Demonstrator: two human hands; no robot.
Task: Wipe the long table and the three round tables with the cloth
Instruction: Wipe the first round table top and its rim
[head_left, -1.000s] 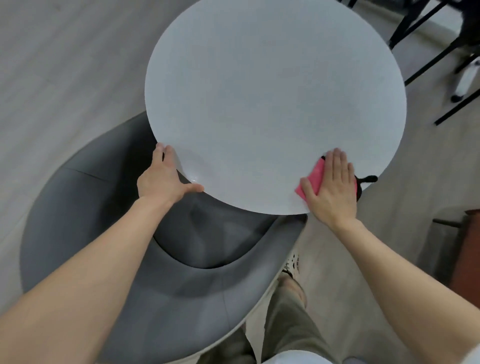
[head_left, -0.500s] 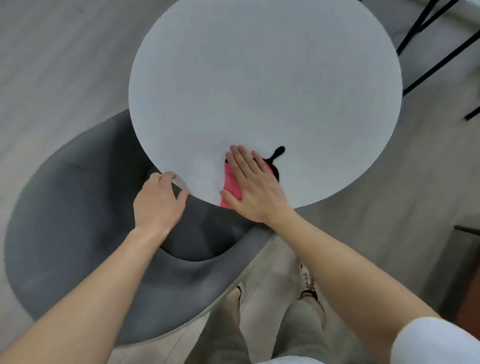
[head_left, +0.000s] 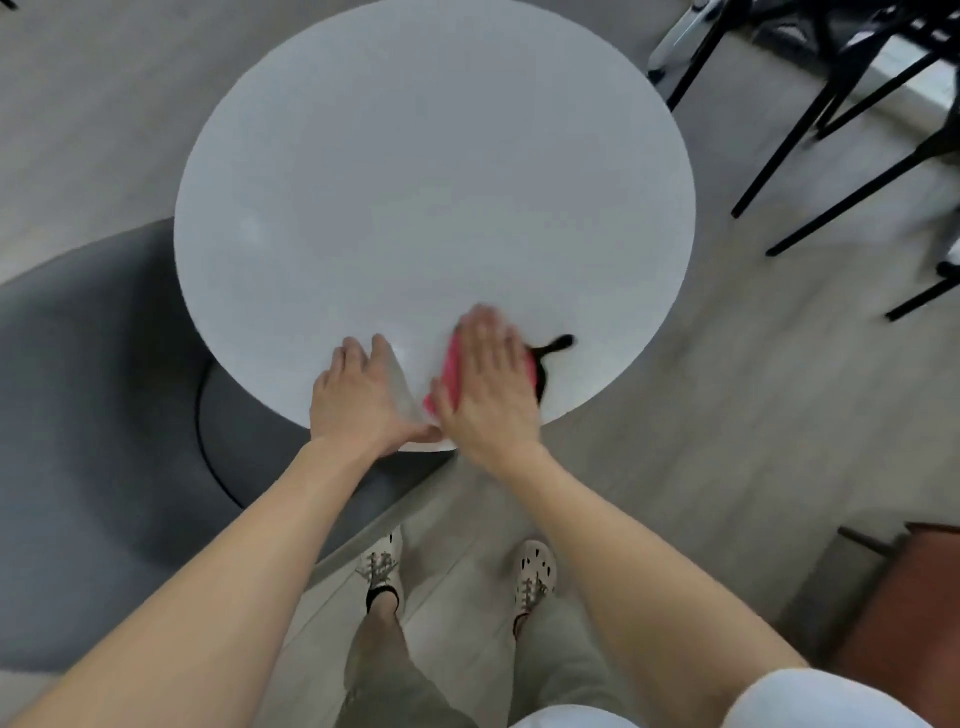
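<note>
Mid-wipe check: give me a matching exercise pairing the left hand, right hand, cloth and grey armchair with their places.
Things: 1 left hand; 2 right hand; 3 cloth; 4 grey armchair.
Places: A under the right palm; B left of the round table; C flat on the cloth; D on the table's near rim.
Pairs: 1-D; 2-C; 3-A; 4-B.
</note>
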